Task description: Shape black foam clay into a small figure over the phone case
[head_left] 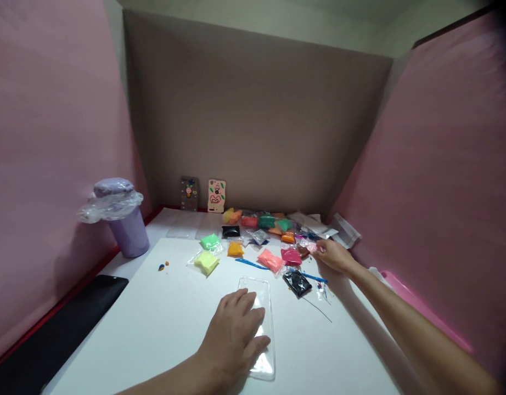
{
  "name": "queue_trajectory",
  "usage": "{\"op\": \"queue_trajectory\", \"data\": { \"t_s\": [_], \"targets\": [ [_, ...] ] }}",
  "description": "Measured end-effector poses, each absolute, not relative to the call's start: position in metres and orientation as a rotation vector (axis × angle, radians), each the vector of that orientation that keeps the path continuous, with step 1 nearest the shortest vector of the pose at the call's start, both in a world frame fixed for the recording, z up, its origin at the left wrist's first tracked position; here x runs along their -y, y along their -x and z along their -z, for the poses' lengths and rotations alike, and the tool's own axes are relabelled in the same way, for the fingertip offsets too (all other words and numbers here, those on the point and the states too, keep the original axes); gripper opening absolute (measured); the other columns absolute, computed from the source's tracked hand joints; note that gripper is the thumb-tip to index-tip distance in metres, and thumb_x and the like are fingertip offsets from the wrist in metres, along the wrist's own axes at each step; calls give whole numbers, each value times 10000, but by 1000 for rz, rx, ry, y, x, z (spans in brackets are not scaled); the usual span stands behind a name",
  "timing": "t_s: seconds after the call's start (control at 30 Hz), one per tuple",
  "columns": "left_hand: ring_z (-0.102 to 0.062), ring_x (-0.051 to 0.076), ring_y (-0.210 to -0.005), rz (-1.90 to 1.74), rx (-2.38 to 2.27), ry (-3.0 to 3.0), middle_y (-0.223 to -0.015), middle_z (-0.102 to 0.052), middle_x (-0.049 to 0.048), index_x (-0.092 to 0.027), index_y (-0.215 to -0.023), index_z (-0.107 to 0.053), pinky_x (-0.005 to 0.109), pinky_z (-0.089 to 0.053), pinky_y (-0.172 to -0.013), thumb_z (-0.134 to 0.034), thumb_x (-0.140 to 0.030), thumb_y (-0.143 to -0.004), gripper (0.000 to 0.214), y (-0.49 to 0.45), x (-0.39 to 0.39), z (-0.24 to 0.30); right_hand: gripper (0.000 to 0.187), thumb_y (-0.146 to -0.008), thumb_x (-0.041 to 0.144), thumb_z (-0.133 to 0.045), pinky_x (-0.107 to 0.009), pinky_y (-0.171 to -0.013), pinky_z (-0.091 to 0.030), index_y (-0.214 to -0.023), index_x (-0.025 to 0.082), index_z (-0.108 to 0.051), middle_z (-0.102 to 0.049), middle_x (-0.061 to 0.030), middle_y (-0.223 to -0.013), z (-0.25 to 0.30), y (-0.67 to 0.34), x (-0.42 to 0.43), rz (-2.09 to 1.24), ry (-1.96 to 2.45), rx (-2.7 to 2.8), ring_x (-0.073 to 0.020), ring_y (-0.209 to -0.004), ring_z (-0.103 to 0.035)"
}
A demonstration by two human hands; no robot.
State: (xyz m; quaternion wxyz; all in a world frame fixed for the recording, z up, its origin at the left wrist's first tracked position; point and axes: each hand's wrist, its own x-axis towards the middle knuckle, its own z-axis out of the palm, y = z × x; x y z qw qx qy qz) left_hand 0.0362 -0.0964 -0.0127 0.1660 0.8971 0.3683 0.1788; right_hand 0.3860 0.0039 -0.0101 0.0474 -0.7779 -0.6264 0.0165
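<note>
My left hand (pixel 234 332) lies flat, fingers stretched out, on a clear phone case (pixel 263 329) on the white table (pixel 162 323). My right hand (pixel 333 255) reaches out to the far right of the table. Its fingers are pinched on a small pink clay packet (pixel 311 247) at the edge of a pile of coloured clay packets (pixel 269 225). A black packet (pixel 297 282), a pink one (pixel 270 259) and a magenta one (pixel 291 256) lie between my two hands, with a blue tool (pixel 252 264) beside them.
A lilac cup (pixel 127 222) with a plastic-wrapped lid stands at the left. Two decorated phone cases (pixel 202 195) lean on the back wall. A black mat (pixel 63 323) lies front left. Yellow (pixel 206 261) and green (pixel 211 241) packets sit mid-table. Pink walls close both sides.
</note>
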Motion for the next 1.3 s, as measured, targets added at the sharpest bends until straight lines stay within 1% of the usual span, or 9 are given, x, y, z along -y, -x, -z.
{"op": "queue_trajectory", "data": {
  "t_s": [0.3,0.47,0.67,0.8,0.87,0.97,1.03,1.17,1.3],
  "targets": [
    [-437,278,-1169,-591,-1027,-2560,-1201,-557,74,-208,-920,-607,450,-335,-979,-559,-317,-838,145,-35,96,21,245,-881,368,-546,-330,-695,-493,-941,136,-593,-612,-31,-896,4,-376,-8,-71,2430,1930,-154,-772,-591],
    [-429,280,-1187,-572,-1046,-2560,-1210,-559,71,-208,-912,-605,446,-330,-989,-603,-266,-801,125,-35,95,20,285,-834,423,-581,-298,-643,-461,-878,142,-599,-610,-25,-852,0,-368,-2,-60,2445,1880,-146,-723,-571],
    [-448,283,-1171,-579,-1037,-2562,-1179,-575,77,-200,-901,-622,453,-349,-979,-597,-265,-806,118,-36,96,15,257,-793,406,-583,-252,-537,-364,-738,161,-642,-629,-32,-716,-10,-359,11,-25,2473,1824,-152,-636,-573],
    [-479,264,-1138,-686,-1037,-2512,-1160,-585,85,-202,-945,-634,459,-384,-956,-504,-183,-840,168,-36,93,24,234,-819,325,-523,-269,-527,-279,-730,171,-674,-653,-112,-908,-21,-334,30,200,2444,1754,-223,-756,-614],
    [-495,242,-1122,-791,-1078,-2409,-1161,-585,79,-216,-991,-630,457,-396,-955,-436,-122,-847,259,-35,91,30,223,-847,283,-481,-269,-529,-264,-796,206,-685,-657,-87,-949,-24,-311,44,266,2364,1774,-213,-760,-616],
    [-492,234,-1132,-944,-1129,-2186,-1169,-571,79,-215,-1022,-617,461,-395,-978,-415,-85,-816,317,-35,87,35,278,-889,271,-429,-265,-525,-264,-773,236,-679,-680,-41,-857,-25,-271,69,270,2193,1887,-190,-756,-616],
    [-487,228,-1135,-1032,-1120,-2063,-1154,-561,81,-206,-1010,-612,449,-393,-992,-408,-61,-784,337,-34,84,35,265,-881,297,-463,-261,-509,-267,-728,238,-671,-682,-24,-751,-22,-244,85,232,2091,1976,-175,-670,-612],
    [-512,210,-1070,-1131,-1081,-1944,-1063,-563,64,-205,-964,-596,425,-418,-963,-376,-26,-746,358,-34,82,30,183,-864,267,-503,-263,-526,-318,-822,259,-681,-676,-25,-785,-10,-204,104,198,1880,2117,-182,-678,-614],
    [-534,197,-1002,-1146,-1085,-1928,-1011,-559,61,-188,-950,-584,395,-442,-913,-368,-44,-773,314,-35,82,28,150,-841,222,-526,-264,-521,-347,-779,229,-662,-651,-44,-787,10,-191,107,179,1761,2135,-188,-683,-603]
  ]
}}
